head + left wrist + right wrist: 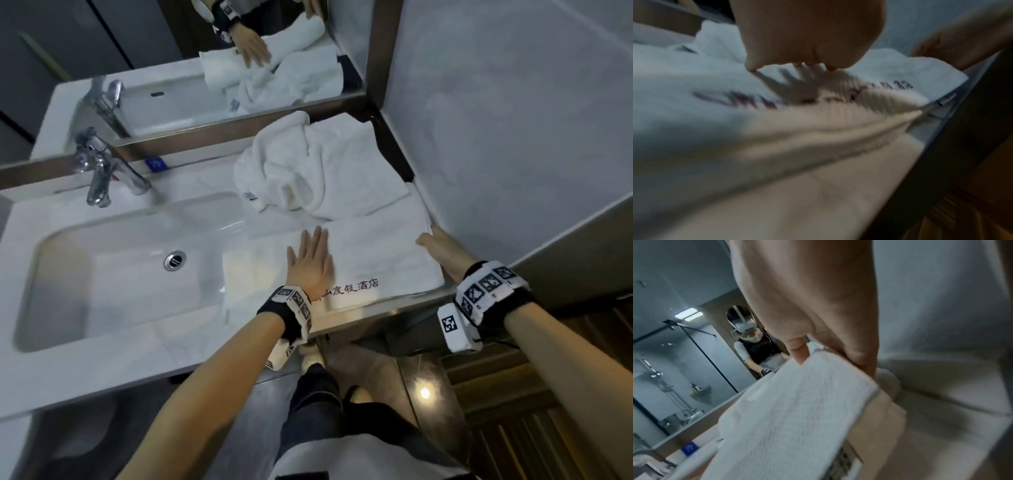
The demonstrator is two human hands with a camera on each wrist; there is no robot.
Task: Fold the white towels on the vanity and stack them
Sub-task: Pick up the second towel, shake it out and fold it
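Forearms reaching in over the vanity (102,346) edge, tagged bands on both wrists; left hand (311,262) lying flat, fingers straight and together, pressing on the towel (380,246) spread beside the sink (113,274); red lettering showing near the wrist; right hand (436,248) gripping the towel's right edge by the wall, thumb over the cloth, fingers under it; farther back, a crumpled towel (291,164) lying over a folded towel (376,171) below the mirror (171,51); faucet (99,164) standing behind the sink.

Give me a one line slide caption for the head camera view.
Left hand presses flat on a white towel spread beside the sink while the right hand grips its far edge.
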